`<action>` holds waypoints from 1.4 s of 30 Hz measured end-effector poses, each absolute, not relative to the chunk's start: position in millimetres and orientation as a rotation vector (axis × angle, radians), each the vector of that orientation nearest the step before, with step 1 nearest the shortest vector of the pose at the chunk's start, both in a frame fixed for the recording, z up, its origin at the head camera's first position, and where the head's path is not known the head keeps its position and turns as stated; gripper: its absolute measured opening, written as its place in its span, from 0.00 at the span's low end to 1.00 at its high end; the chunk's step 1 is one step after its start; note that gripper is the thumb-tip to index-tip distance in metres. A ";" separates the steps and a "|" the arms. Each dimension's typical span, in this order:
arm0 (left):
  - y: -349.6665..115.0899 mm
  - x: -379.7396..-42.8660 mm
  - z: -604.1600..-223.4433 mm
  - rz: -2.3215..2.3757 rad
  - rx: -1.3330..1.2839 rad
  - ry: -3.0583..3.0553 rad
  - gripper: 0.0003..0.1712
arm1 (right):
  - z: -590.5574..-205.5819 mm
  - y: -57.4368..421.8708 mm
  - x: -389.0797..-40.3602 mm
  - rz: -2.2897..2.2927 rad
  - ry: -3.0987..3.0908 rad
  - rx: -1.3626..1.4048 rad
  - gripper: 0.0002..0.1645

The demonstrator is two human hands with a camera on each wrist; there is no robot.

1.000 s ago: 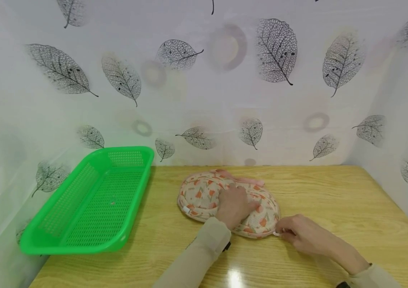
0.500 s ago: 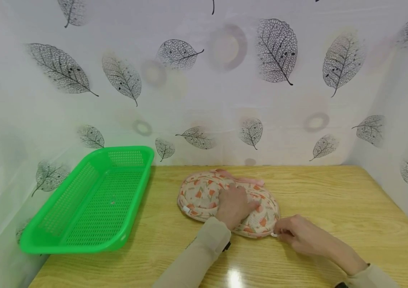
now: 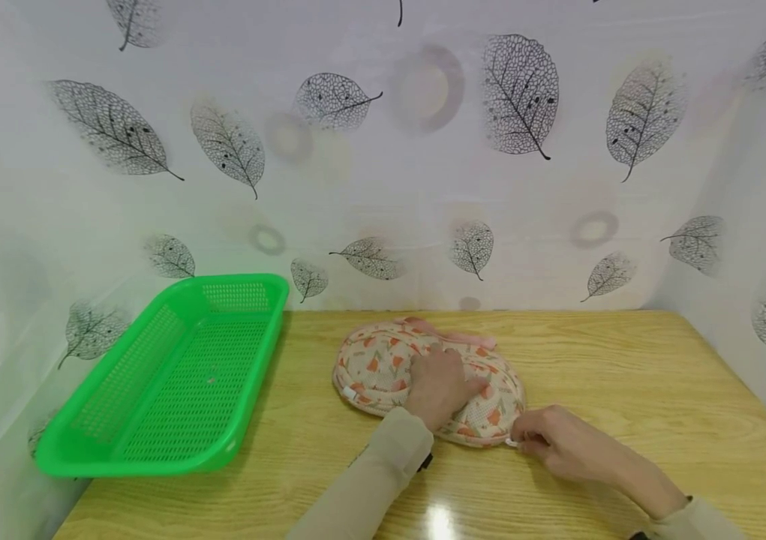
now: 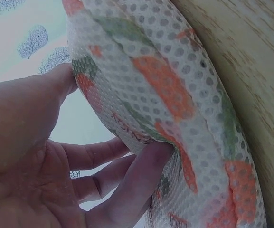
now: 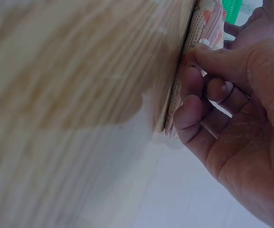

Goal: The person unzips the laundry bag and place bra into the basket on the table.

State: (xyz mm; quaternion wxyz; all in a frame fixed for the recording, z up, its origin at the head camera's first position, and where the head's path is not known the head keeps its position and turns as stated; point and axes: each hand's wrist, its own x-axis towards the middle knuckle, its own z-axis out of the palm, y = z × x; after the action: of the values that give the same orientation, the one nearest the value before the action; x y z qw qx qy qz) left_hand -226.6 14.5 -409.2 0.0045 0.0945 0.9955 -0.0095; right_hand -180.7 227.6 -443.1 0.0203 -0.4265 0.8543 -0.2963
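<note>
A double-domed mesh laundry bag (image 3: 376,364) with an orange and green print lies on the table. My left hand (image 3: 440,386) rests on its middle, between the two domes, fingers spread. In the left wrist view, the fingertips press into the mesh (image 4: 165,90) and the thumb touches it further along. At the bag's near right edge, my right hand (image 3: 565,442) pinches a small white zipper pull (image 3: 512,442) between thumb and finger. The right wrist view shows those fingers against the bag's edge (image 5: 208,28), hiding most of the pull.
A green plastic basket (image 3: 241,431) with perforated sides stands at the table's left. Behind the wooden table (image 3: 626,360) hangs a white leaf-print curtain (image 3: 383,187), which also runs along both sides. A pink strap (image 3: 470,340) lies along the bag's far edge.
My right hand has slid slightly left along the bag's near edge, and the zipper pull has moved with it. My left hand and the bag stay in place.
</note>
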 end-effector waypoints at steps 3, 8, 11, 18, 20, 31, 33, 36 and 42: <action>14.1 -226.2 -409.0 -0.039 0.301 3.121 0.40 | -444.5 227.2 -180.6 -0.923 2.650 -1.331 0.16; 13.8 -225.7 -409.4 -0.037 0.309 3.132 0.40 | -445.9 226.6 -180.7 -0.916 2.659 -1.336 0.15; 13.8 -225.5 -409.6 -0.020 0.309 3.135 0.39 | -446.4 225.7 -180.7 -0.919 2.652 -1.336 0.15; 13.4 -225.0 -409.4 0.008 0.310 3.135 0.39 | -447.0 224.1 -180.5 -0.944 2.620 -1.348 0.14; 13.4 -224.9 -409.4 0.014 0.311 3.137 0.39 | -447.0 224.2 -180.5 -0.947 2.618 -1.348 0.14; 13.0 -224.3 -408.5 0.011 0.311 3.137 0.39 | -446.0 224.0 -180.8 -0.957 2.620 -1.358 0.14; 13.0 -224.3 -408.7 0.007 0.313 3.137 0.39 | -446.1 223.1 -180.6 -0.964 2.615 -1.374 0.14; 13.0 -224.4 -409.0 -0.007 0.312 3.140 0.39 | -446.3 221.6 -180.4 -0.970 2.613 -1.401 0.14; 13.0 -224.6 -408.9 -0.013 0.308 3.138 0.39 | -446.1 218.8 -179.8 -0.977 2.613 -1.424 0.14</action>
State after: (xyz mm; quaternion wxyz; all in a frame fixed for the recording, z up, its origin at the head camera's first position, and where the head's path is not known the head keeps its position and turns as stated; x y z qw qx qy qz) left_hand -224.6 13.0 -408.9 -0.0058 0.0978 0.9952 -0.0042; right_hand -179.8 218.8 -446.1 0.0047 -0.4545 0.8343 -0.3119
